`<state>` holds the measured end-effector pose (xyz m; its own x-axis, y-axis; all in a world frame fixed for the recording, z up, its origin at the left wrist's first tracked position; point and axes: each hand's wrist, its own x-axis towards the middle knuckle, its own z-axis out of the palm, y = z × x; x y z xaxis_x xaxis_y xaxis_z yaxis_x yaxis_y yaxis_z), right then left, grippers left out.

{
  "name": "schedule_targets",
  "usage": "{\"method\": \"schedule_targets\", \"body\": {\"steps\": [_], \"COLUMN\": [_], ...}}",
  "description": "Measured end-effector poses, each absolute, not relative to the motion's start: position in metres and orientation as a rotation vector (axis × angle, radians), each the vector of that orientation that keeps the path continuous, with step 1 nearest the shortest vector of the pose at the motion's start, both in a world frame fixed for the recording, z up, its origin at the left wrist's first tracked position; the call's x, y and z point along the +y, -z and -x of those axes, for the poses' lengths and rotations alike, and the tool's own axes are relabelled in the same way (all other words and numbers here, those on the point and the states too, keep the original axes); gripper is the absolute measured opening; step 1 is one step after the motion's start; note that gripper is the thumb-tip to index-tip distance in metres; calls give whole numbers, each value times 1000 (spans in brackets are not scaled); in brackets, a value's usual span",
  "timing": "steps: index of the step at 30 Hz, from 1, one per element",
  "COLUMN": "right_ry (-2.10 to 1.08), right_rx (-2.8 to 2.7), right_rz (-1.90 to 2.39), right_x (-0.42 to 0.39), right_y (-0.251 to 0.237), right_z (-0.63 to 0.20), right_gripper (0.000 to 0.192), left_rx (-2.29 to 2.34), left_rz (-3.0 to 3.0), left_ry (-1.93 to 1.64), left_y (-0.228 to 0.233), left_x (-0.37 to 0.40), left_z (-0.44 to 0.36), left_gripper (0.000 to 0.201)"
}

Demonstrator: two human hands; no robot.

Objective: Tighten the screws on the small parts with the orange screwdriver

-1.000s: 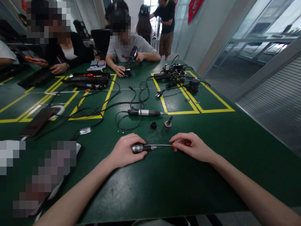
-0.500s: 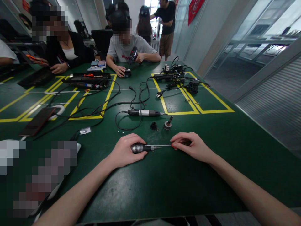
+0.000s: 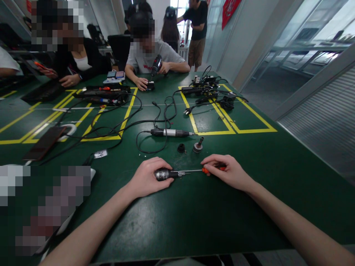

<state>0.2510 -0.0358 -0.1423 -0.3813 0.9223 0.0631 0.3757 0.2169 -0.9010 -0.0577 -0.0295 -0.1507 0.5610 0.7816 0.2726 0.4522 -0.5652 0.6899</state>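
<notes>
My left hand (image 3: 145,178) grips a small dark cylindrical tool part (image 3: 164,174) lying flat on the green table (image 3: 194,218). My right hand (image 3: 227,171) holds an orange-handled screwdriver (image 3: 206,170), whose thin shaft runs left into the part's metal tip. Both hands rest on the table near its front edge. Just beyond them lie a small black cap (image 3: 181,148) and a metal chuck piece (image 3: 198,145).
A corded rotary tool (image 3: 169,132) lies behind the small parts, its cable looping left. More cables and chargers (image 3: 208,90) sit inside yellow floor-tape boxes. A phone (image 3: 46,142) lies left. Two people sit across the table; others stand behind.
My right hand has rolled slightly, so the orange screwdriver handle shows again between my fingers. My left hand and the tool part have stayed in place.
</notes>
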Motion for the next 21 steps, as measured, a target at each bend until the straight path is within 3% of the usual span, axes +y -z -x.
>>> {"method": "schedule_targets", "body": {"steps": [21], "right_ry": [-1091], "right_rx": [-1714], "right_rz": [1225], "right_x": [-35], "right_y": [141], "right_z": [-251], "right_gripper": [38], "left_rx": [1000], "left_rz": [-2212], "left_ry": [-786], "left_y": [152], "left_x": [-29], "left_z": [59], "left_gripper": [16]}}
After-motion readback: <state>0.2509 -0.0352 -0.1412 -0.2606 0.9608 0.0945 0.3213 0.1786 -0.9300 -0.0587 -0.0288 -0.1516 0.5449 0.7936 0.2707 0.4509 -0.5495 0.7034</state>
